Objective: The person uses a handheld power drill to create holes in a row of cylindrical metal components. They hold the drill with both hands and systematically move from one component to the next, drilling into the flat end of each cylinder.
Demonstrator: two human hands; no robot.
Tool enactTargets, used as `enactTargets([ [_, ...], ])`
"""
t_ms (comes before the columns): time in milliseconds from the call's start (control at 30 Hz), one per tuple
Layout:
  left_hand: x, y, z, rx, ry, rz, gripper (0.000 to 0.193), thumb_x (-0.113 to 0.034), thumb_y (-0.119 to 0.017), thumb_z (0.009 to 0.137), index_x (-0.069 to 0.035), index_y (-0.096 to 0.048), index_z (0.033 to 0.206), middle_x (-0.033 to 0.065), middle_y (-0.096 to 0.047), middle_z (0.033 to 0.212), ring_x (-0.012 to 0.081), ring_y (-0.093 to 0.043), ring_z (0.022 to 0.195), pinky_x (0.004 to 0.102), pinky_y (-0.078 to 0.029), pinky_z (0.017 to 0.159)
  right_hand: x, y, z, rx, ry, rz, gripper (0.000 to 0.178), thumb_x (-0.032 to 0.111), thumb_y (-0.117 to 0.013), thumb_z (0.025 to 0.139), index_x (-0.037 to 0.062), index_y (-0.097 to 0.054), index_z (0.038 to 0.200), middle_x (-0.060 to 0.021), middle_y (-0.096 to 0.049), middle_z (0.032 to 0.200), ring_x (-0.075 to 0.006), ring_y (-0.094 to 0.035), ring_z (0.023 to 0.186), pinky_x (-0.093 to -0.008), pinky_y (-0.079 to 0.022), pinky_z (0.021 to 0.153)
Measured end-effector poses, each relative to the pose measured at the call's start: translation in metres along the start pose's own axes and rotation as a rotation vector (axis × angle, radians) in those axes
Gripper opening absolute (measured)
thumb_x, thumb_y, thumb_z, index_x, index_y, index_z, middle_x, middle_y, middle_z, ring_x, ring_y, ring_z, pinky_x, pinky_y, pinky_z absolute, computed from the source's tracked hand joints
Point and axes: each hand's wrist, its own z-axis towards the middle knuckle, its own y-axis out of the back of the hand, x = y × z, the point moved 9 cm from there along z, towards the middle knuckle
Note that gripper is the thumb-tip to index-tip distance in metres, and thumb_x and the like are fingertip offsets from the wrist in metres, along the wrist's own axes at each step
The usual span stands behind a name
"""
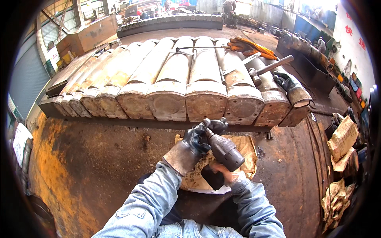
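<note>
My right hand (pixel 228 172), bare, is wrapped round the handle of a dark cordless impact wrench (pixel 227 152), whose nose points away from me and slightly left. A dark, grimy work glove covers my left hand (pixel 196 139). Its fingers are closed at the front end of the wrench and hide the tip, so any socket there cannot be made out. Under the tool, a brown paper sack (pixel 248 148) lies on the floor. Just beyond my hands runs a row of worn metal cylinders (pixel 206 103) with square-edged end blocks.
On the cylinders rest a hammer (pixel 276 64), orange gloves (pixel 253 47), a long thin rod (pixel 206 47) and a dark glove (pixel 295 89). Crumpled paper sacks (pixel 343 137) and cables (pixel 317 146) lie on the right. A person (pixel 229 10) stands at the back.
</note>
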Motion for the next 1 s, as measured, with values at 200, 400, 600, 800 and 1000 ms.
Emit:
enactTargets([
  [200, -0.005, 0.054, 0.009, -0.207, -0.069, 0.284, 0.052, -0.04, -0.049, 0.102, 0.006, -0.062, 0.122, 0.0164, -0.064, 0.129, 0.0262, -0.062, 0.116, 0.0354, -0.052, 0.096, -0.019, -0.003, 0.009, 0.035, 0.052, 0.127, 0.011, 0.007, -0.067, 0.083, -0.0008, -0.064, 0.09, -0.0057, -0.063, 0.076, -0.0162, -0.059, 0.072, -0.0317, -0.048, 0.069],
  [400, 0.01, 0.054, 0.003, -0.412, 0.146, 0.143, 0.039, -0.029, -0.056, 0.099, 0.002, -0.065, 0.121, 0.0179, -0.066, 0.125, 0.0251, -0.067, 0.104, 0.0356, -0.055, 0.085, -0.025, -0.001, 0.007, -0.028, -0.045, 0.112, 0.012, 0.005, -0.069, 0.082, -0.001, -0.065, 0.091, -0.0051, -0.064, 0.077, -0.0159, -0.06, 0.071, -0.0311, -0.048, 0.069],
  [600, 0.014, 0.074, 0.008, -0.458, 0.124, -0.025, 0.037, -0.029, -0.061, 0.096, 0.003, -0.066, 0.116, 0.017, -0.07, 0.114, 0.0234, -0.069, 0.085, 0.0305, -0.057, 0.065, -0.016, -0.003, 0.007, -0.04, -0.08, 0.059, 0.013, 0.005, -0.07, 0.083, -0.0008, -0.064, 0.092, -0.0051, -0.064, 0.078, -0.0163, -0.06, 0.071, -0.0312, -0.048, 0.068],
  [800, -0.003, 0.056, -0.02, -0.597, 0.024, 0.019, 0.031, -0.025, -0.06, 0.096, 0.0, -0.066, 0.113, 0.016, -0.071, 0.111, 0.0216, -0.067, 0.095, 0.0328, -0.054, 0.075, -0.033, -0.008, 0.012, 0.003, -0.044, 0.146, 0.012, 0.005, -0.067, 0.083, 0.0006, -0.061, 0.093, -0.005, -0.062, 0.074, -0.0165, -0.059, 0.07, -0.032, -0.048, 0.069],
  [1000, 0.002, 0.054, -0.007, -0.493, 0.051, -0.116, 0.038, -0.031, -0.053, 0.098, 0.002, -0.06, 0.116, 0.0201, -0.069, 0.115, 0.0293, -0.067, 0.101, 0.0409, -0.055, 0.085, -0.045, -0.007, 0.017, -0.02, -0.077, 0.158, 0.017, 0.004, -0.066, 0.083, -0.0003, -0.062, 0.099, -0.0058, -0.064, 0.076, -0.0169, -0.06, 0.069, -0.0326, -0.048, 0.068],
])
